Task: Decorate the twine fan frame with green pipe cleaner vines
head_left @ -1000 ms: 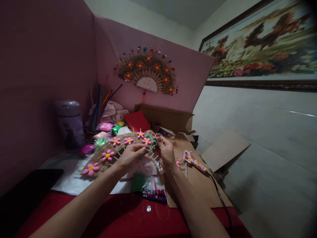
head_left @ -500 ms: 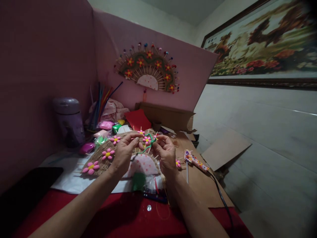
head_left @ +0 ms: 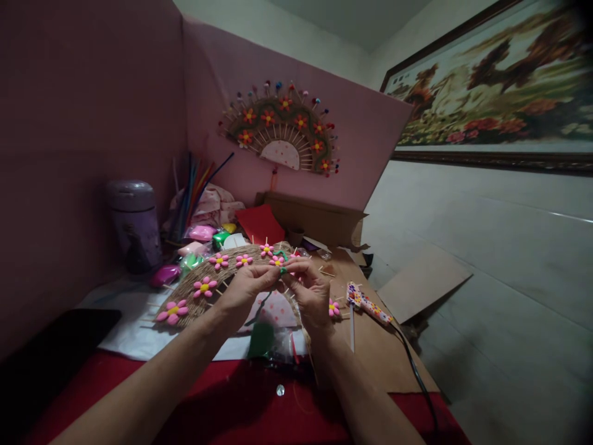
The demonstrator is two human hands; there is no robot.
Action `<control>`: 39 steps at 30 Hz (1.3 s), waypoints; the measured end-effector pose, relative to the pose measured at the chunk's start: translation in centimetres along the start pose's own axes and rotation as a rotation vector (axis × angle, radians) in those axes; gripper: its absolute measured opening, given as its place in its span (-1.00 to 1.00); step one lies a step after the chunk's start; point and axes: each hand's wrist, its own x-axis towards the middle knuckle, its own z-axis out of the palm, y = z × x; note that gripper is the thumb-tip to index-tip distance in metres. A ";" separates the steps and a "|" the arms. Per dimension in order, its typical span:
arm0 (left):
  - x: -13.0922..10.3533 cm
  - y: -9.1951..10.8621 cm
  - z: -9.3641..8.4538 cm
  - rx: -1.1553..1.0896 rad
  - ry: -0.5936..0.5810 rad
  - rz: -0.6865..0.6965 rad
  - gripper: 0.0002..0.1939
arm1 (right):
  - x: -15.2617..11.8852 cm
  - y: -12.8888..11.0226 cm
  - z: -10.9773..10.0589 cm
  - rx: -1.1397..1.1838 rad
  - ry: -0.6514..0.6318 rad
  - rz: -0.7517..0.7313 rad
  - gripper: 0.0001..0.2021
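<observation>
Over the craft fan, my left hand and my right hand meet with fingertips pinched together. Both grip a thin green strand, bunched at the fingertips; whether it is yarn or clay I cannot tell. One loose end hangs down in front of the fan's white dotted centre. Pink flowers with yellow middles, such as this clay flower, dot the fan's twine-covered band. Thin sticks poke out along its edge. My hands hide part of the fan.
A glue gun lies on cardboard at the right, its cord trailing forward. Bagged clay and a purple flask stand to the left. A finished fan hangs on the pink panel. A dark green piece lies in front.
My hands have come closer together, fingertips now meeting. The green strand, looped between them before, is bunched at the fingertips with an end hanging down. The view has shifted slightly.
</observation>
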 end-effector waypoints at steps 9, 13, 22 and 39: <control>0.0 0.4 -0.2 -0.112 0.000 -0.069 -0.76 | -0.3 -0.2 -0.1 0.019 -0.053 0.071 -0.77; 0.0 0.3 -0.3 -0.034 0.014 -0.059 -0.76 | -0.3 -0.1 0.1 0.016 -0.084 0.062 -0.79; -0.1 0.3 0.0 -0.091 -0.022 -0.083 -0.72 | 0.0 0.3 -0.2 -0.012 -0.074 0.020 -0.83; -0.3 0.4 0.1 -0.051 -0.051 -0.177 -0.67 | 0.2 0.1 -0.3 0.010 -0.113 0.007 -0.85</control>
